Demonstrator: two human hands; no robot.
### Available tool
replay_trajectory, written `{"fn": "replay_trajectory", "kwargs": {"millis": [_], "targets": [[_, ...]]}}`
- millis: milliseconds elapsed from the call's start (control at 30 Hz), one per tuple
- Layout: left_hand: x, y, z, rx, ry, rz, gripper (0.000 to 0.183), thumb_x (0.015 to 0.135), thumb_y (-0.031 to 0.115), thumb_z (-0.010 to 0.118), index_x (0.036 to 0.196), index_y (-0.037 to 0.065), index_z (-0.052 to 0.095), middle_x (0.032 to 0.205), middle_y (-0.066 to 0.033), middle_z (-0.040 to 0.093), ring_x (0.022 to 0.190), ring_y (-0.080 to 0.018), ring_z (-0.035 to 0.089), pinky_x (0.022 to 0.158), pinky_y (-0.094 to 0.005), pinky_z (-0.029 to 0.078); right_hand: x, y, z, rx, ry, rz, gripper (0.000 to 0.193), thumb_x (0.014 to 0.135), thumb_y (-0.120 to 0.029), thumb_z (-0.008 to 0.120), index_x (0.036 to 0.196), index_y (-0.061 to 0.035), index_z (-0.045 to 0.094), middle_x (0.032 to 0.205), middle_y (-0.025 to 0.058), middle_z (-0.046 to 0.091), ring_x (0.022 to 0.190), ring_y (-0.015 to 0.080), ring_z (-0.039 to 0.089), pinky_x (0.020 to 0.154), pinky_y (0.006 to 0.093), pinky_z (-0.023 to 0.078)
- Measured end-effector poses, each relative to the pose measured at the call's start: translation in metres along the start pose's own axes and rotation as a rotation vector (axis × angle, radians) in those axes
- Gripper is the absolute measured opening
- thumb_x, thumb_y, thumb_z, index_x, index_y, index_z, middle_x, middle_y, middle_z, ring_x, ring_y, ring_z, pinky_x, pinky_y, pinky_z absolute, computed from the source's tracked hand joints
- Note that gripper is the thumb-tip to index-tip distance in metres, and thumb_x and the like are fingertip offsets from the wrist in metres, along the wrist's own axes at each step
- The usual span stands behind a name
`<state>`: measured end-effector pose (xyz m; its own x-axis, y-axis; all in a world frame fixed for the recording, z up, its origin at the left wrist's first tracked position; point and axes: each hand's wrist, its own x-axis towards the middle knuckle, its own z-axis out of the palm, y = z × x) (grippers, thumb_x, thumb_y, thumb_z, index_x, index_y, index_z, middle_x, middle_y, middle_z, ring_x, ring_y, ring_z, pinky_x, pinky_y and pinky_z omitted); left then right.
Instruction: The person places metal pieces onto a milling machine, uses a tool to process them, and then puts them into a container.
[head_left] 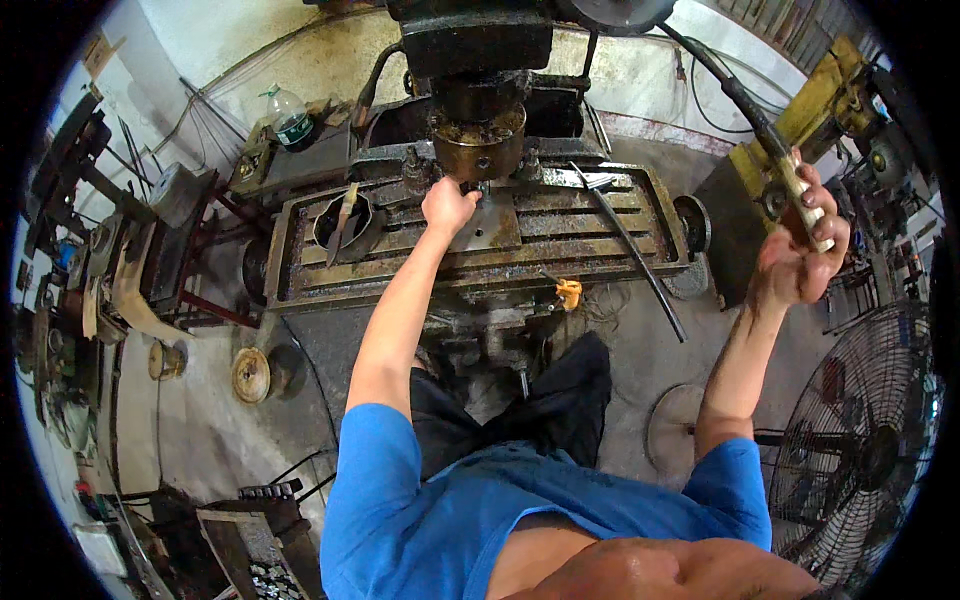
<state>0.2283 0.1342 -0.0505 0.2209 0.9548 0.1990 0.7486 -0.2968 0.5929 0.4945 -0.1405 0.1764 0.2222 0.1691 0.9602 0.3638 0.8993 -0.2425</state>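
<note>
My left hand [449,206] is closed just under the round metal spindle head [480,145] of a large drilling or milling machine. Its fingers are curled, and what they hold, if anything, is hidden. Beside them a thin bit [485,187] points down at a flat metal block [492,230] on the slotted machine table [360,278]. Out to the right, my right hand [800,262] is wrapped around the pale grip of a long dark lever [745,100], which slants down from the top of the machine.
A metal pot [372,222] with a brush [346,215] across it stands on the table's left. A long bar [640,258] overhangs the right front edge. An orange rag [568,293] hangs at the front. A caged fan [870,450] stands lower right; a bottle [290,120] sits back left.
</note>
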Motion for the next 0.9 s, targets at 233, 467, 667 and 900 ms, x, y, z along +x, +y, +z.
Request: {"fn": "replay_trajectory", "kwargs": {"millis": [233, 467, 667, 900], "targets": [[-0.008, 0.018, -0.017, 0.016, -0.018, 0.001, 0.037, 0.064, 0.031, 0.073, 0.079, 0.000, 0.062, 0.071, -0.0183, 0.062, 0.071, -0.0337, 0.061, 0.063, -0.0421, 0.048, 0.005, 0.001, -0.003, -0.029, 0.002, -0.039, 0.010, 0.073, -0.014, 0.047, 0.071, -0.0072, 0.041, 0.088, 0.0164, 0.055, 0.104, 0.0442, 0.048, 0.094, 0.0617, 0.026], [-0.041, -0.017, -0.065, -0.157, 0.053, 0.157, 0.039, 0.071, 0.030, 0.066, 0.104, 0.010, 0.058, 0.075, -0.0135, 0.063, 0.072, -0.0293, 0.061, 0.061, -0.0396, 0.048, 0.004, -0.002, -0.003, 0.016, -0.022, 0.007, 0.008, 0.065, -0.009, 0.045, 0.072, -0.0054, 0.044, 0.090, 0.0180, 0.055, 0.107, 0.0457, 0.046, 0.094, 0.0620, 0.027], [-0.111, -0.091, -0.171, 0.403, 0.464, 0.096, 0.046, 0.076, 0.039, 0.060, 0.115, 0.017, 0.053, 0.090, -0.0122, 0.058, 0.068, -0.0309, 0.060, 0.056, -0.0405, 0.048, 0.012, -0.001, 0.003, 0.033, 0.057, -0.028, 0.016, 0.056, -0.001, 0.036, 0.071, -0.0034, 0.041, 0.088, 0.0193, 0.054, 0.105, 0.0455, 0.047, 0.094, 0.0605, 0.028], [-0.095, -0.125, -0.161, 0.562, 0.159, 0.205, 0.041, 0.083, 0.033, 0.051, 0.118, 0.013, 0.050, 0.073, -0.0167, 0.062, 0.066, -0.0332, 0.061, 0.056, -0.0429, 0.047, 0.022, -0.012, 0.004, 0.042, 0.046, 0.066, 0.014, 0.059, 0.000, 0.037, 0.071, -0.0034, 0.042, 0.089, 0.0203, 0.054, 0.107, 0.0425, 0.046, 0.095, 0.0586, 0.028]]}}
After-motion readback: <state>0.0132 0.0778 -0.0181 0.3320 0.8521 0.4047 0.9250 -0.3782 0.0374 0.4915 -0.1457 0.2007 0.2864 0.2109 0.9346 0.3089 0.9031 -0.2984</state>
